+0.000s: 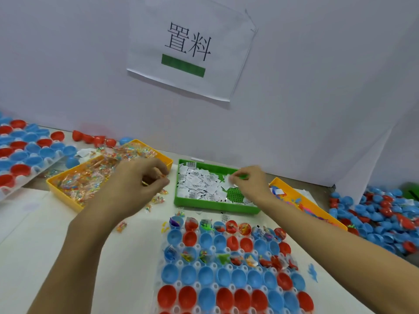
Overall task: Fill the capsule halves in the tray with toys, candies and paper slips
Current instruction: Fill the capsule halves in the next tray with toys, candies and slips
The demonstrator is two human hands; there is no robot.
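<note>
A clear tray [159, 266] of red and blue capsule halves lies in front of me; two of its rows hold toys, candies and slips, the others look bare. My left hand [138, 184] hovers at the right edge of the yellow candy tray [56, 188], its fingers curled round small wrapped candies. My right hand [249, 183] is over the green tray [204, 206] of white paper slips and pinches a slip [227, 179] between thumb and fingers.
A yellow tray of colourful toys [303, 201] sits right of the green one. Loose capsule halves are heaped at the far right [381, 219]. Another filled capsule tray [25, 150] stands at the far left. Stray candies [121, 226] lie on the white table.
</note>
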